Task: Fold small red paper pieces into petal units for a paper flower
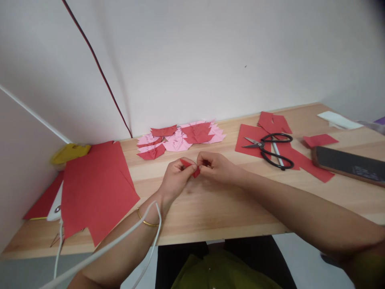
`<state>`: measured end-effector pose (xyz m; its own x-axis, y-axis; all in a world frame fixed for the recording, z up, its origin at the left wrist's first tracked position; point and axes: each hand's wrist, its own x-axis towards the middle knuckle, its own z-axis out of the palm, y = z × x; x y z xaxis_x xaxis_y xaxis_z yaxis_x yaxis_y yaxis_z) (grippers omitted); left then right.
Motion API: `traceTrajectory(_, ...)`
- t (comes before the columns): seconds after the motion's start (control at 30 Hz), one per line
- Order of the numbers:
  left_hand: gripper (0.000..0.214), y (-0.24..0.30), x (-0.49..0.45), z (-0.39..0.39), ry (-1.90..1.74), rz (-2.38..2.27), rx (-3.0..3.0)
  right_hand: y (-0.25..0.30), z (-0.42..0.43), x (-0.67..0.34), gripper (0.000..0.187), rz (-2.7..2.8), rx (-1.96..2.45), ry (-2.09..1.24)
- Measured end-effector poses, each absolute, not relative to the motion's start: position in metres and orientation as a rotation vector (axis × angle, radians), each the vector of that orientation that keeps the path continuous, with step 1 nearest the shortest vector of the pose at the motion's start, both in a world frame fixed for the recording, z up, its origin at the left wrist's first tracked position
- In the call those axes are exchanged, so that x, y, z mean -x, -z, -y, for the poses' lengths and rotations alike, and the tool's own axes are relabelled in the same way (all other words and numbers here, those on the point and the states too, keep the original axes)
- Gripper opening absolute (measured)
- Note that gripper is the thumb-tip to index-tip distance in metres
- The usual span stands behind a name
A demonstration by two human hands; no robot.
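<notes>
Red ppr (196, 173) well inside tbl edge (195, 239)

Your left hand (176, 176) and right hand (218, 168) sit close together near the frame's centre, both curled into a pinch; your left forearm (128, 243) rises from lower left, your right forearm (288, 200) from lower right.

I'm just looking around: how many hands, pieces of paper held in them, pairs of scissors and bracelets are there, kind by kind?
Hands: 2 (left hand, right hand)
Held red paper: 1, as far as shows; fingers partly cover it
Scissors: 1 pair
Bracelet: 1
Total: 5
</notes>
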<state>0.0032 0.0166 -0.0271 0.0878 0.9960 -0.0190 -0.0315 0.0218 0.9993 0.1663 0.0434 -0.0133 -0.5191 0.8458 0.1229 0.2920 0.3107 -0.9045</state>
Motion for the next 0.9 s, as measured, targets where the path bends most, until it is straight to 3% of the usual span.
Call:
traceTrajectory(0.43,0.015,0.026,-0.003,-0.022,-1.247,-1.007,-0.842,0.014,-0.049,-0.173,0.011,1.858,0.849,-1.331)
traceTrajectory(0.9,0.021,0.023,0.000,-0.018,-1.103,-1.101,-1.104,0.013,-0.045,-0.172,0.014,2.023,0.980,-1.228)
